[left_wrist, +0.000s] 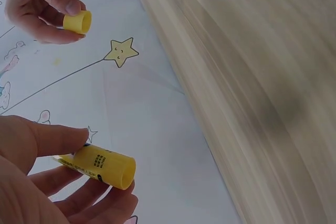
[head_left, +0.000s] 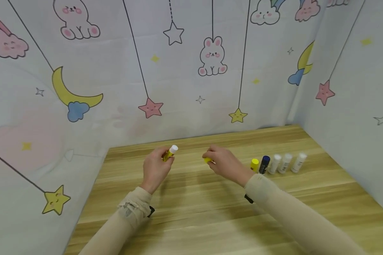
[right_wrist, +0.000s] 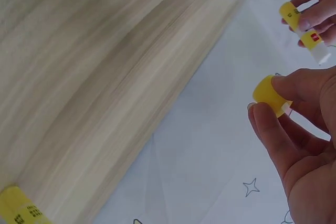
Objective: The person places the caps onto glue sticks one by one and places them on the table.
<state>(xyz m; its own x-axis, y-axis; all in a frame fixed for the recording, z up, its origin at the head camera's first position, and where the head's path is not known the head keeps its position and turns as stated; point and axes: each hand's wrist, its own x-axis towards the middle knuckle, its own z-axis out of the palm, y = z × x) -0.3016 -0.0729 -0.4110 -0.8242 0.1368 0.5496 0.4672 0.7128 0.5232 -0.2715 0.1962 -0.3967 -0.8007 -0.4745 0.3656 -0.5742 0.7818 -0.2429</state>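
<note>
A yellow glue stick (head_left: 169, 154) with its white top bare is gripped by my left hand (head_left: 155, 168), above the left part of the table. In the left wrist view the stick's yellow base (left_wrist: 105, 166) points away from the palm, thumb and fingers around it. My right hand (head_left: 225, 163) pinches a small yellow cap (right_wrist: 269, 96) between thumb and fingertips. In the left wrist view the cap's hollow end (left_wrist: 85, 22) shows. Both hands are held above the table, apart from each other.
On the right of the wooden table (head_left: 194, 219) several tubes stand in a row: a yellow glue stick (head_left: 254, 164), a dark blue one (head_left: 264, 164) and white ones (head_left: 275, 164). A printed cloth (head_left: 185, 81) hangs behind the table and along its right side.
</note>
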